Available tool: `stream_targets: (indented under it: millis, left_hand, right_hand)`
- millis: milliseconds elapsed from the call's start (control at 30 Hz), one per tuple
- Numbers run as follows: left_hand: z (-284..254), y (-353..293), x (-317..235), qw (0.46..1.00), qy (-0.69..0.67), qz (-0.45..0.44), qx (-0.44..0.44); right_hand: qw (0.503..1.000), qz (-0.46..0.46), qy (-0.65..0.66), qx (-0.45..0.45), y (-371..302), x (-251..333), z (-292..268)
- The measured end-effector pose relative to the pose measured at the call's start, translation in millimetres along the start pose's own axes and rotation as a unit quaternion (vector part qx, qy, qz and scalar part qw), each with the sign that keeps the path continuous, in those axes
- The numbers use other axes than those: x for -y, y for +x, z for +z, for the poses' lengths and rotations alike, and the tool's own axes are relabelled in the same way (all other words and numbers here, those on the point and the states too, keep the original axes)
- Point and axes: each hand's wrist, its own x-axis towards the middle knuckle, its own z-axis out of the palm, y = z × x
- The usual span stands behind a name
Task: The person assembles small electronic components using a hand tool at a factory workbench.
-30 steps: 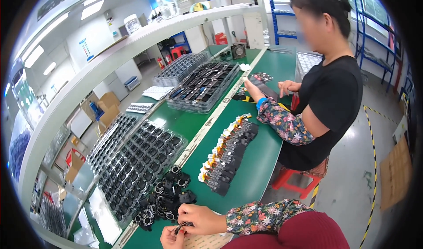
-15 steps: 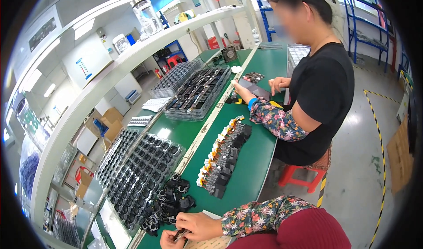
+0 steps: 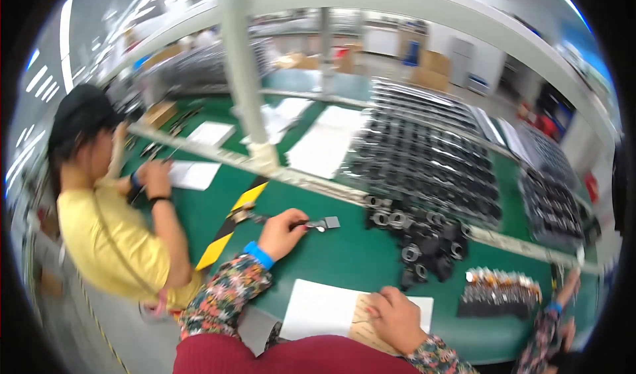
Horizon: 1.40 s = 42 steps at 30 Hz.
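Observation:
My left hand (image 3: 281,235), with a blue wristband and floral sleeve, reaches over the green table. Its thumb and fingers pinch a small dark part with a flat grey square end (image 3: 332,222). Just left of that hand lie similar small parts (image 3: 244,213), on a yellow-black tape strip (image 3: 232,221). My right hand (image 3: 397,321) is curled over a brown sheet with printed rows (image 3: 366,334), which lies on white paper (image 3: 321,304). Whatever its fingers may hold is too blurred to make out.
Black ring-shaped parts (image 3: 434,248) are heaped beyond my right hand, before clear trays of black parts (image 3: 424,162). Orange-and-grey parts (image 3: 500,291) stand in a row at right. A person in yellow (image 3: 112,235) works at left; another's arm (image 3: 553,321) reaches in at right.
The view has swung left, bringing the person in yellow in. My hands, together over a small piece before, are now apart: the left out over the table, the right on the brown sheet.

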Motion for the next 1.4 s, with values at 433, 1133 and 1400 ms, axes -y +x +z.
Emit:
stream_targets:
  millis: [433, 1133, 1400]
  left_hand:
    - [-54, -31, 12, 0.926, 0.333, 0.09, -0.156]
    - [127, 18, -116, 0.891, 0.056, 0.355, 0.278]
    - [147, 2, -120, 0.9, 0.09, 0.313, 0.291]
  right_hand:
    - [0.998, -0.051, 0.013, 0.046, 7, -3, -3]
    - [0.996, -0.07, -0.031, -0.05, 13, -11, 1]
    - [0.966, 0.127, -0.112, -0.196, -25, -39, -60]
